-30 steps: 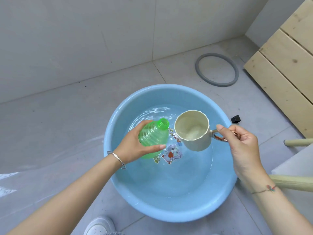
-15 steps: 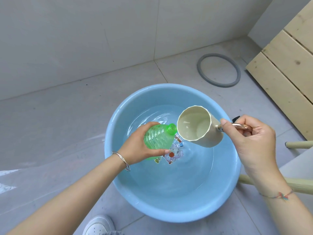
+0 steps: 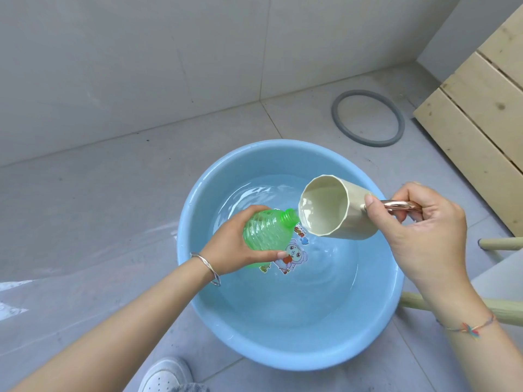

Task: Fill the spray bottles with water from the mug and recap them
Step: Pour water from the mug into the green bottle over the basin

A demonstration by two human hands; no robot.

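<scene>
Over the blue basin (image 3: pixel 283 355), which holds shallow water just as before, the cream mug (image 3: pixel 356 219) is tipped further than half a second ago. It now lies almost on its side, mouth turned left, its lower lip just beside the neck of the green bottle (image 3: pixel 266 233). The bottle has shifted only a little and leans the same way, neck up and to the right. Whether water is running from the mug into the bottle cannot be told.

The mug is faceted, pale inside, with a rose-gold handle (image 3: pixel 402 205). The right hand (image 3: pixel 424 236) is clamped on that handle, thumb pressed against the mug's wall. The bottle is translucent green and ribbed, its threaded neck open. The left hand (image 3: pixel 229 250) is wrapped around its lower body and holds it above the water, over a cartoon sticker (image 3: pixel 291 256) on the basin floor.

By count: one basin, one mug, one bottle, two hands, one grey ring (image 3: pixel 335 114) on the tiles beyond the basin, and one white shoe (image 3: pixel 167 374) at the bottom edge.
</scene>
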